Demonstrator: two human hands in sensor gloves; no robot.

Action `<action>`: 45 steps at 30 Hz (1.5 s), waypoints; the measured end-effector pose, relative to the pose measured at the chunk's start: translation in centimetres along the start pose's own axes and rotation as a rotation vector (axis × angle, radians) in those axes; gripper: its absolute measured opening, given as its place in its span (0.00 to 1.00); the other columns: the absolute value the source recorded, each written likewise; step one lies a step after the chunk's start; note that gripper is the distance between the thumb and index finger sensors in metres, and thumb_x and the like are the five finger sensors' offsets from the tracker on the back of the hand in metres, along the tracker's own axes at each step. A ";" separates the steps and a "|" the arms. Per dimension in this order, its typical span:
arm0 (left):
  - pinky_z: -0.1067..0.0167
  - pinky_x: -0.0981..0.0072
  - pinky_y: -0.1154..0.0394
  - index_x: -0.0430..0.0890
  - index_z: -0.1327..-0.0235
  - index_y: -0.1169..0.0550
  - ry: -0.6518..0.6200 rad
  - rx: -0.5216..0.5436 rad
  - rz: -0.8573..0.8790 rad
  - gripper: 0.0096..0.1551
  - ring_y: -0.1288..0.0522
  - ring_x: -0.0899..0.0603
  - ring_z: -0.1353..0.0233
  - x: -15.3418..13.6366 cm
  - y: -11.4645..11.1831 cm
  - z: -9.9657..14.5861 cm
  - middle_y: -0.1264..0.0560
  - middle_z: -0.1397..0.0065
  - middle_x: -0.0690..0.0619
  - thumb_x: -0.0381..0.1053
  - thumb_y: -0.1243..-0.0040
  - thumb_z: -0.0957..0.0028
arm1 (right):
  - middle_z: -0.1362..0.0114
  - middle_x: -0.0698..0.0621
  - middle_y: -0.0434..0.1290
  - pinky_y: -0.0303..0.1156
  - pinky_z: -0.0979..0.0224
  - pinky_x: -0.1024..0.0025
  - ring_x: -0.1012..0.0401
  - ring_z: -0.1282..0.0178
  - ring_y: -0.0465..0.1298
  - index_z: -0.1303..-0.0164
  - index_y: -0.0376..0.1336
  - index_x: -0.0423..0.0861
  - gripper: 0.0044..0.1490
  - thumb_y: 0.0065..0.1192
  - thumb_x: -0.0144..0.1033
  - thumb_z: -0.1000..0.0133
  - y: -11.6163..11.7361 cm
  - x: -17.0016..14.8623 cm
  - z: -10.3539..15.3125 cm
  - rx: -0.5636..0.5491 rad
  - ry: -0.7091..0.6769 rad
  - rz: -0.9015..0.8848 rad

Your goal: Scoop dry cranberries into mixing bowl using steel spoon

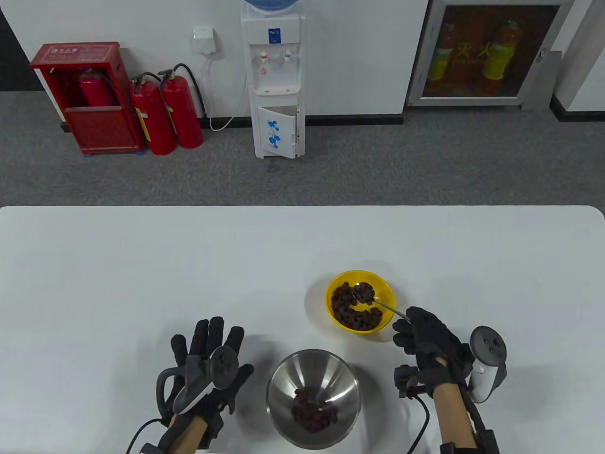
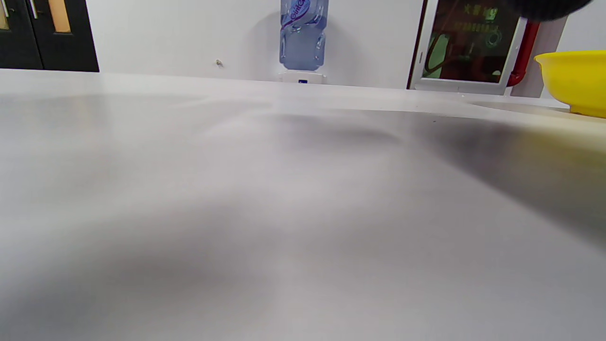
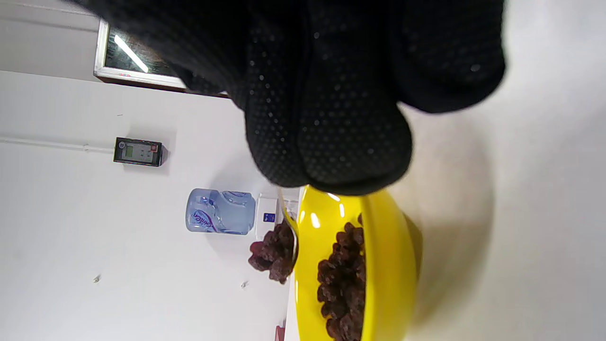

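My right hand (image 1: 427,343) in its black sensor glove pinches the thin handle of the steel spoon (image 1: 378,302) between fingertips, the other fingers curled in; a white-and-grey tracker (image 1: 488,362) sits on the back of the hand. The spoon's bowl is heaped with dark red dry cranberries (image 1: 364,292) and hangs just above the fruit in the round yellow plastic bowl (image 1: 385,288) — in the right wrist view I see the loaded spoon (image 3: 289,237) lifted clear of that bowl's (image 3: 388,265) pile. Nearer me, between my 2 hands, stands the shiny steel mixing bowl (image 1: 283,388), with a small heap of cranberries already at its bottom. My left hand (image 1: 208,366) lies flat on the white table (image 1: 142,265), fingers spread and holding nothing — well apart from both bowls. Beyond the table stand a white water dispenser (image 1: 276,80) and 2 red fire extinguishers (image 1: 165,113).
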State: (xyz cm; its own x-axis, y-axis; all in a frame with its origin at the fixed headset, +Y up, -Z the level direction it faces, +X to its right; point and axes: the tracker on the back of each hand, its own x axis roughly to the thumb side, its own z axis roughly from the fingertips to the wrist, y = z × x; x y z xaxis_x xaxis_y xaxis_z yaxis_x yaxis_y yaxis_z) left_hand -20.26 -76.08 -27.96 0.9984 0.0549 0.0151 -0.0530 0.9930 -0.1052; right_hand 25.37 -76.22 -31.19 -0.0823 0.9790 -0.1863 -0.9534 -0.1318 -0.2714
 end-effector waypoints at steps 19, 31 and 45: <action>0.28 0.26 0.71 0.72 0.24 0.55 0.000 0.000 0.004 0.47 0.67 0.42 0.12 0.0 0.0 0.0 0.66 0.13 0.58 0.78 0.54 0.56 | 0.53 0.50 0.86 0.80 0.55 0.58 0.58 0.62 0.88 0.47 0.73 0.39 0.25 0.66 0.41 0.46 1.2 3.7 4.9 0.128 -0.170 -0.020; 0.28 0.27 0.71 0.71 0.24 0.55 0.001 0.003 0.006 0.47 0.67 0.42 0.12 -0.1 0.0 0.0 0.66 0.13 0.58 0.78 0.55 0.56 | 0.54 0.55 0.86 0.80 0.56 0.57 0.58 0.62 0.88 0.48 0.75 0.40 0.24 0.67 0.42 0.47 2.0 5.0 6.6 0.262 -0.290 -0.009; 0.28 0.26 0.71 0.71 0.24 0.55 0.000 0.001 0.005 0.47 0.67 0.42 0.12 0.0 0.0 0.0 0.66 0.13 0.58 0.78 0.54 0.56 | 0.51 0.50 0.85 0.79 0.64 0.61 0.58 0.65 0.87 0.45 0.74 0.42 0.24 0.66 0.41 0.46 2.1 5.0 6.6 0.331 -0.350 0.040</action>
State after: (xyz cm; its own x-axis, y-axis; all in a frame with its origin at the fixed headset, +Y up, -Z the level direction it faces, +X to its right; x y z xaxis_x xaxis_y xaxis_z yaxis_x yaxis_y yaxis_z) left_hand -20.31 -76.09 -27.94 0.9981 0.0598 0.0144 -0.0580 0.9928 -0.1047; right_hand 21.03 -70.55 -26.45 -0.1598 0.9751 0.1535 -0.9839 -0.1699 0.0550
